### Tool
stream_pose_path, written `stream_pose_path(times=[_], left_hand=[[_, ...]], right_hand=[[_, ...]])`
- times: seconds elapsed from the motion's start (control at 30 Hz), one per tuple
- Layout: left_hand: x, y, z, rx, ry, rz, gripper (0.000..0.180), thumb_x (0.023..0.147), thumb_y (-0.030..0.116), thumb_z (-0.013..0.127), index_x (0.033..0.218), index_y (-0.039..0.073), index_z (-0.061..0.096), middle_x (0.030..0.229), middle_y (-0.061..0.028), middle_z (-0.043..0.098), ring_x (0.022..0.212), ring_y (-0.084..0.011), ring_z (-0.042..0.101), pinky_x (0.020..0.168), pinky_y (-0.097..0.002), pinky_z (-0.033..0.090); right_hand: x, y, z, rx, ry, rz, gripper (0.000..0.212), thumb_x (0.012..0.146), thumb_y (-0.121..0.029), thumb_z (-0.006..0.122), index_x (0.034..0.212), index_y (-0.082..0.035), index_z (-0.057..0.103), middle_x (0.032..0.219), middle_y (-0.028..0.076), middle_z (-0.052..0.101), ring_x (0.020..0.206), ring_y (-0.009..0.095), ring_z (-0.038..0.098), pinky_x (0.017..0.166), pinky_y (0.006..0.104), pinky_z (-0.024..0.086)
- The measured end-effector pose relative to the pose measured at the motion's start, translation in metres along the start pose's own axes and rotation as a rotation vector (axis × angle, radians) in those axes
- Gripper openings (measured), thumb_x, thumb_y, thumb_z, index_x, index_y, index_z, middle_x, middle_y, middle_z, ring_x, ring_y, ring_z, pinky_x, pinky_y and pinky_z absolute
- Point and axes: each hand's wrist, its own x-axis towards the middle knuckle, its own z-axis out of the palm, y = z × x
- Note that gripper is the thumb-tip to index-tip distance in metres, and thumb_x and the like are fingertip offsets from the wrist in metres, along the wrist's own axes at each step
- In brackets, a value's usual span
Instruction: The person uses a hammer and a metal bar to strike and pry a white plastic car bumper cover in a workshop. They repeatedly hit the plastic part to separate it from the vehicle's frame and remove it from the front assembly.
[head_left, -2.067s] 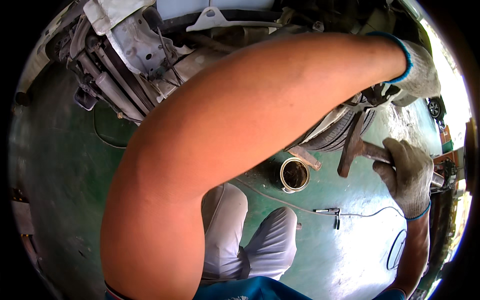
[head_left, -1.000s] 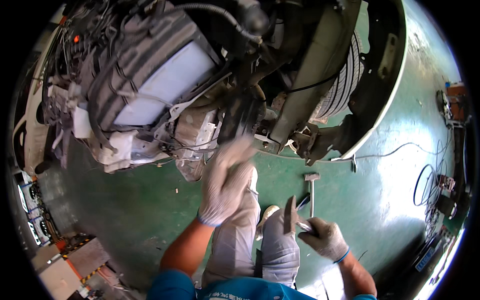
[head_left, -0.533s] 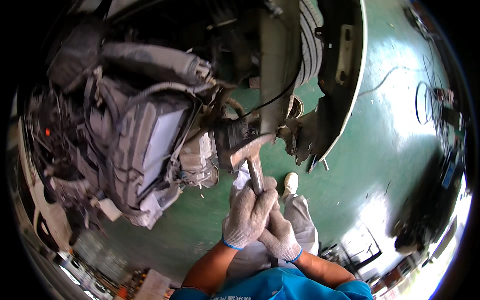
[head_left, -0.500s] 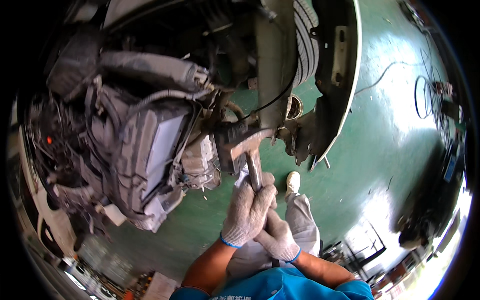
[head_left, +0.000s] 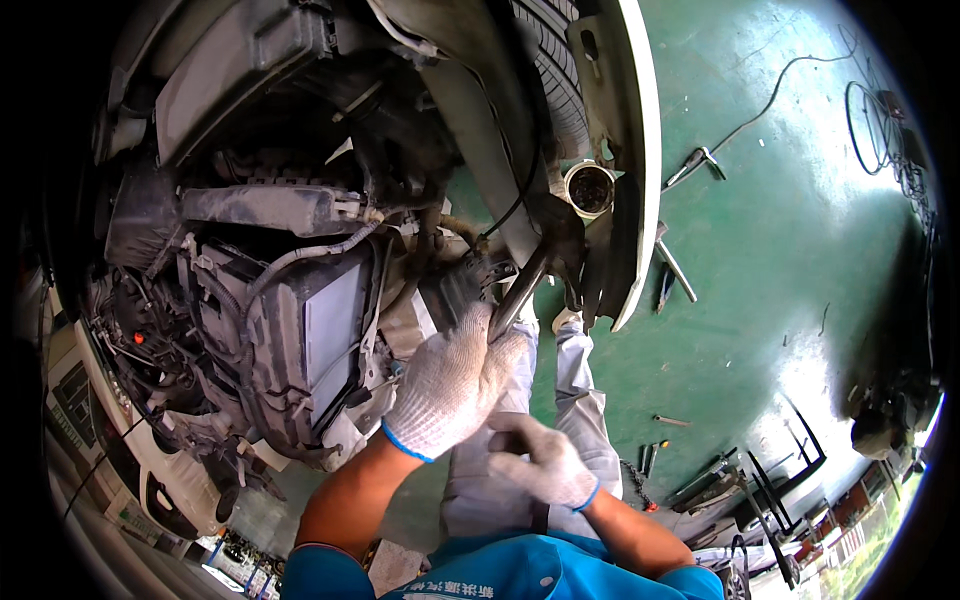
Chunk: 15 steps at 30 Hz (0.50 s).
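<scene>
My left hand (head_left: 450,380), in a white knit glove with a blue cuff, is wrapped around the handle of a hammer (head_left: 521,293). The handle slants up and right to the end of the pale body rail (head_left: 475,140) of a stripped car front; the hammer's head is hard to tell from the dark metal there. Lower and to the right, my gloved right hand (head_left: 545,466) hovers before my legs with its fingers loosely bent and apart, nothing visible in them. Left of the hammer sits a dark ribbed part (head_left: 458,290) below the rail.
Exposed engine-bay parts and a radiator-like panel (head_left: 333,325) fill the left. A tyre (head_left: 555,75), fender edge (head_left: 640,180) and round can (head_left: 588,189) lie ahead. On the green floor are a T-shaped tool (head_left: 677,263), a hose (head_left: 752,118) and a wrench (head_left: 671,421).
My left hand has moved left with the hammer, which now tilts right toward the rail's end. My right hand has come off the handle and stands apart. The view has shifted.
</scene>
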Motion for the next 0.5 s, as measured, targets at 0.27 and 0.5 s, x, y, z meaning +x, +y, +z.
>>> stream_pose_path(times=[0.27, 0.5], left_hand=[[0.014, -0.011, -0.02, 0.142, -0.092, 0.026, 0.028, 0.1, 0.027, 0.066, 0.103, 0.001, 0.056, 0.077, -0.0268, 0.064, 0.077, -0.0498, 0.064, 0.063, -0.0537, 0.049], [0.01, -0.011, -0.01, 0.185, 0.1, 0.08, 0.027, 0.1, 0.023, 0.067, 0.107, -0.001, 0.057, 0.075, -0.0248, 0.065, 0.068, -0.0444, 0.066, 0.058, -0.0479, 0.05]], right_hand=[[-0.04, 0.054, -0.06, -0.076, 0.142, 0.27, 0.041, 0.094, -0.015, 0.072, 0.131, 0.002, 0.062, 0.107, 0.01, 0.072, 0.098, 0.015, 0.068, 0.088, 0.0306, 0.055], [-0.034, 0.059, -0.063, 0.104, 0.222, 0.264, 0.038, 0.095, -0.013, 0.072, 0.128, 0.004, 0.062, 0.101, 0.01, 0.072, 0.094, 0.014, 0.068, 0.085, 0.0292, 0.055]])
